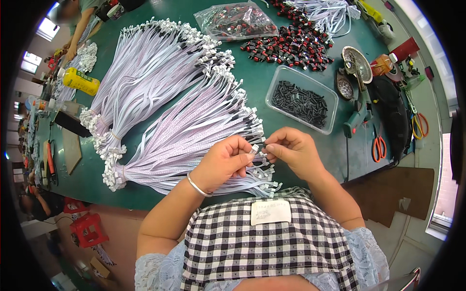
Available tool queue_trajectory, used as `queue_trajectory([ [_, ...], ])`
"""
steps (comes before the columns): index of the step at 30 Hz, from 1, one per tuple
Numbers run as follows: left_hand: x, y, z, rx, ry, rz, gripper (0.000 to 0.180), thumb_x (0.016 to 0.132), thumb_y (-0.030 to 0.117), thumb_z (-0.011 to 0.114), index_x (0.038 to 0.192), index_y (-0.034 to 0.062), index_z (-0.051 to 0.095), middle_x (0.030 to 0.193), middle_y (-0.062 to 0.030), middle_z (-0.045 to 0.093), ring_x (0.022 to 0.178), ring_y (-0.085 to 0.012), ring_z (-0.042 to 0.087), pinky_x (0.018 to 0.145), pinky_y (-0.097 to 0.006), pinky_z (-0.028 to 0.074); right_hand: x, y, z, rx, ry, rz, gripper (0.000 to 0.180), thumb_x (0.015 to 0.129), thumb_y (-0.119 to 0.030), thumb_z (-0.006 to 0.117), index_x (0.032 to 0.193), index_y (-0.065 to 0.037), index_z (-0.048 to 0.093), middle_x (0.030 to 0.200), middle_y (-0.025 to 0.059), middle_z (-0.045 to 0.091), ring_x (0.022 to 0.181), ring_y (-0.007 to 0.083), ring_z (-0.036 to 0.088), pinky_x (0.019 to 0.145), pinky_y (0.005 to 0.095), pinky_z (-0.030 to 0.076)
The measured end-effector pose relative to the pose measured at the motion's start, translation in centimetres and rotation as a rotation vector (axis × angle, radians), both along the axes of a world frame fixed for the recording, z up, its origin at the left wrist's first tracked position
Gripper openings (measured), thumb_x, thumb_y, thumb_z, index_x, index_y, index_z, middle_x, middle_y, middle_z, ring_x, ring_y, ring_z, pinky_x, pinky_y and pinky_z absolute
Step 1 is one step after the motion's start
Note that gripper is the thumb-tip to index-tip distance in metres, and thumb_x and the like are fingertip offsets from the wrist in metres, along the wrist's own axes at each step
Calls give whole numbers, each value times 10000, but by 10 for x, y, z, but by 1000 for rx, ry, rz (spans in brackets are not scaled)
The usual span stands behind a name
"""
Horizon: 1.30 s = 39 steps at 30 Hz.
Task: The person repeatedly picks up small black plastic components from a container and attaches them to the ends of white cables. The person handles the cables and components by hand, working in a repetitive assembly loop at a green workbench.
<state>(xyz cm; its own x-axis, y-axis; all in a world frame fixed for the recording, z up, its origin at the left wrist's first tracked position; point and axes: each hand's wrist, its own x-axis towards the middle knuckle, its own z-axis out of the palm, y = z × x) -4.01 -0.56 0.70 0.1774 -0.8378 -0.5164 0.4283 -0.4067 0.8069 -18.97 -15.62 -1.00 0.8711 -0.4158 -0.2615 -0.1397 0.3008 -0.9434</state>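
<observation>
My left hand [224, 162] pinches the white connector end of a flat ribbon cable [254, 149] between thumb and forefinger. My right hand [292, 150] meets it from the right, fingertips closed on the same connector tip; a small black piece may be between them, too small to tell. Both hands hover over the near bundle of pale lilac ribbon cables [184, 136] fanned across the green table [145, 191]. A silver bangle [198, 186] circles my left wrist.
More ribbon-cable bundles [145, 68] lie behind. A clear tray of small black parts [301, 100] sits right of the hands; red-and-black parts [291, 46] and a bag of them [235, 22] beyond. Orange scissors [379, 145], a green tool [357, 114], a yellow bottle [81, 81]. Another person [80, 19] at far left.
</observation>
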Motion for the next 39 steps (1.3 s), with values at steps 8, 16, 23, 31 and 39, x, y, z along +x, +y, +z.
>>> queue_trajectory([
  [8, -1, -2, 2, -8, 0, 7, 107, 899, 143, 605, 956, 54, 586, 763, -12, 594, 595, -38, 481, 529, -163, 371, 1, 2, -2, 90, -15, 13, 88, 890, -64, 615, 936, -9, 564, 814, 78, 658, 705, 102, 627, 637, 235, 529],
  [16, 0, -2, -2, -24, 17, 6, 96, 909, 137, 586, 952, 52, 586, 754, -6, 571, 598, -35, 453, 538, -159, 359, 0, 3, 0, -24, -21, 29, 89, 888, -61, 614, 933, -7, 560, 811, 62, 656, 709, 90, 619, 629, 223, 514],
  [23, -1, -2, -2, -24, 7, 1, 92, 906, 132, 588, 950, 51, 584, 758, -5, 567, 597, -33, 450, 532, -160, 351, 0, 5, 1, -81, -1, 38, 108, 869, -68, 637, 919, -4, 566, 800, 53, 654, 711, 80, 617, 622, 221, 508],
  [31, -2, -1, -4, -41, 3, 7, 92, 906, 132, 589, 954, 52, 584, 759, 2, 567, 597, -32, 446, 532, -158, 350, 1, 6, 2, -75, 6, 57, 92, 879, -62, 628, 923, 2, 577, 786, 47, 649, 677, 80, 600, 614, 221, 504],
  [39, -3, 2, -3, -131, -419, -47, 165, 875, 72, 610, 1032, 25, 592, 784, 10, 573, 679, -58, 533, 613, -186, 438, 2, 4, 0, 85, 71, 64, 93, 873, -50, 630, 936, 5, 590, 800, 46, 651, 677, 78, 594, 624, 219, 510],
])
